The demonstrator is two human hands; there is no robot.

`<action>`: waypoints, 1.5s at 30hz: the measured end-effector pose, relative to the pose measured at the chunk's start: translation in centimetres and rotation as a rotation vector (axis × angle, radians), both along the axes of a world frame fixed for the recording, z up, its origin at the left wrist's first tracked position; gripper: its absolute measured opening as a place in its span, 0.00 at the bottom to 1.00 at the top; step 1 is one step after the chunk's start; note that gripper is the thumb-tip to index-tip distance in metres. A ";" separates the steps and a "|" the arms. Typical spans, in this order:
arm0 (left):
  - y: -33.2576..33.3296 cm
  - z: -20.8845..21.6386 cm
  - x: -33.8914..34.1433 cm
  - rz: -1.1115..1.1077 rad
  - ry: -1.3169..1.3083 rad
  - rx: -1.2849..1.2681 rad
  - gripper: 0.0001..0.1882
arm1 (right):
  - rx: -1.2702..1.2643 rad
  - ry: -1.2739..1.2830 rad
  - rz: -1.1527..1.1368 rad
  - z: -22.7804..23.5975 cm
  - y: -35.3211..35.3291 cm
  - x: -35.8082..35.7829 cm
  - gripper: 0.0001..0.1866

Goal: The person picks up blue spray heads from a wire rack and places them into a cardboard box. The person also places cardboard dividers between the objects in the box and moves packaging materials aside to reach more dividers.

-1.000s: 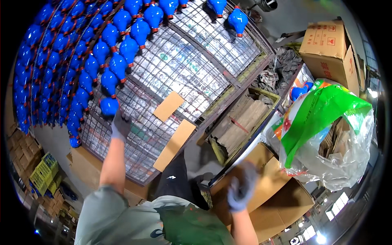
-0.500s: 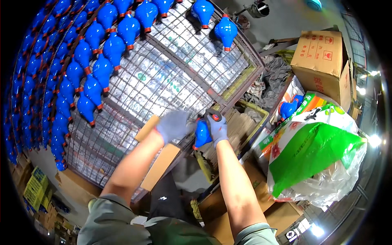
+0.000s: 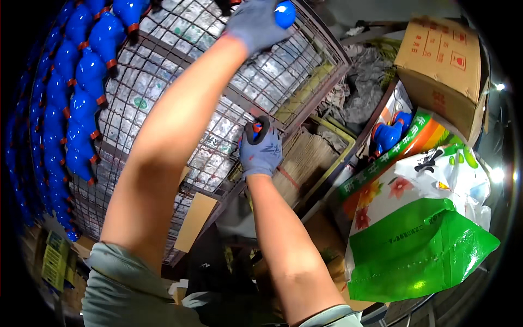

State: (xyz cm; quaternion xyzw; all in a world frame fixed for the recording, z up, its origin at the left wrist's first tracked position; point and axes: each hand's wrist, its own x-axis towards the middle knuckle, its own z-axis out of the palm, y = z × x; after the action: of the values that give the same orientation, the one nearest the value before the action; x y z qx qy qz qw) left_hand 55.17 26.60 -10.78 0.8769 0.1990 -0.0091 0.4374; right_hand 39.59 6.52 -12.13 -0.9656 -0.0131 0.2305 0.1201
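Note:
At the top of the head view my left hand [image 3: 255, 24], in a grey-blue glove, reaches far out over the wire-mesh rack [image 3: 218, 128]. Its fingers are closed round a glossy blue bulb-shaped piece [image 3: 285, 14], whose rounded side shows. Nearer to me, over the rack's near edge, my right hand [image 3: 261, 150] is closed, the dark-coated thumb on top. Small bits of red and blue show at its fingers; most of what it holds is hidden. Many more blue bulb-shaped pieces with red ends [image 3: 90, 71] stand in rows on the rack's left part.
Right of the rack lie a stack of brown cardboard sheets [image 3: 305, 163] and grey rags [image 3: 368, 76]. Beyond are a cardboard box [image 3: 438, 65], another blue piece [image 3: 389, 133] and a large green-and-white plastic bag [image 3: 414, 250]. A cardboard strip [image 3: 195, 222] lies along the rack's near edge.
My left hand has gone from beside the right hand to the rack's far side and taken hold of a blue piece. My right hand has moved slightly left and up; its blue piece is mostly hidden.

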 end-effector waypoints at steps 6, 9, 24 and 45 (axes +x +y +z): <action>-8.3 0.1 -22.6 0.050 -0.045 -0.081 0.44 | -0.063 0.083 -0.009 -1.4 -0.5 0.6 0.22; -11.8 1.1 -31.0 -0.018 0.134 -0.054 0.43 | -0.046 0.020 0.032 -1.2 -0.4 -0.6 0.25; 9.9 -3.8 2.7 0.129 0.063 0.342 0.58 | -0.022 -0.005 0.004 -1.2 0.4 -1.5 0.21; 21.1 -3.0 -11.8 0.191 0.048 1.077 0.47 | 0.006 -0.056 0.040 -2.5 0.4 -2.5 0.23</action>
State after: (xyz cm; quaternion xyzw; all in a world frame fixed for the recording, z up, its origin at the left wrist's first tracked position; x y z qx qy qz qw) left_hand 43.37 47.72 -13.75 0.9545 0.2640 0.1138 -0.0792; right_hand 37.07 6.88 -14.60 -0.9708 -0.0362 0.2057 0.1178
